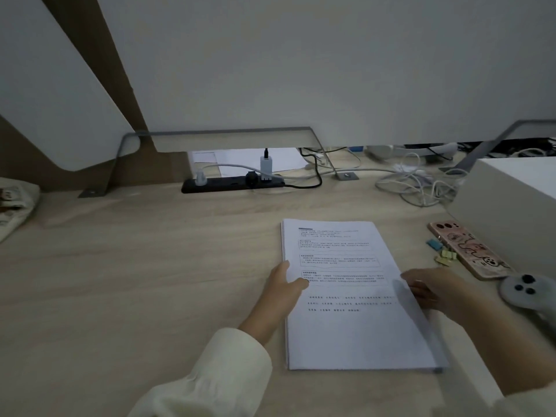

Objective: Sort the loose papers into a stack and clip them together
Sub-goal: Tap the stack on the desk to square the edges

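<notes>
Papers (346, 296) lie gathered in one stack, flat on the pale wooden bench (135, 281), printed side up, with the long edges running away from the person. The left hand (285, 285) sits at the stack's left edge, fingers fairly straight along the side and thumb laid over the top sheet. This looks like a way of pinning the sheets down while pushing that edge flush. The right hand (430, 288) is at the stack's right edge, opposite the left. It is motion-blurred and its fingers seem bent against the edge, so I cannot tell whether it grasps the sheets or only nudges them. Bracing both sides at once suits squaring the pile so that no sheet slips out before clipping. Right of the stack's far right corner, a blue binder clip (433, 243) and a few yellow-green binder clips (445, 257) lie loose. None is on the papers, so the clipping step appears not yet done, and they are near the right hand. Further right of the stack, just beside those clips, a phone (469, 251) in a cartoon case lies face down, with a grey controller (526, 288) nearer the person. Beyond the stack's far end, a black power strip (233, 182) and tangled white cables (421, 182) lie along the back of the bench.
</notes>
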